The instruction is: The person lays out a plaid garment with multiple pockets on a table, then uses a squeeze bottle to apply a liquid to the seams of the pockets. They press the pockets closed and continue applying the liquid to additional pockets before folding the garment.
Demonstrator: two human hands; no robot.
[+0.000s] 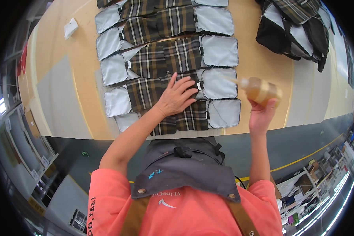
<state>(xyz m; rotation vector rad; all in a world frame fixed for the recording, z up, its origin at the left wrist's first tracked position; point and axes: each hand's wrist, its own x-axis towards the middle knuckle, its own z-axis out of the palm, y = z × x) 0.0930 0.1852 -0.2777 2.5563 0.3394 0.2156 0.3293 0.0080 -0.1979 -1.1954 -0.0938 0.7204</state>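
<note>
My left hand [176,96] lies with fingers spread on a brown-and-black plaid fabric piece [143,92], close to the table's near edge. In my right hand [261,117] is a squeeze bottle [266,90] with amber contents, slightly blurred. Its thin nozzle points left toward a pale grey flap [220,83]. Several such plaid pieces overlap in a column running away from me, with pale grey flaps [115,70] at both ends. Small white tags [200,85] show beside some flaps. The bottle is held above the table, right of the column; whether its tip touches the flap I cannot tell.
A heap of black and plaid pieces [291,33] lies at the far right of the tan table [251,43]. A crumpled white scrap [70,28] sits at the far left. Racks [23,129] stand left beyond the table, and cluttered shelves [314,177] to the lower right.
</note>
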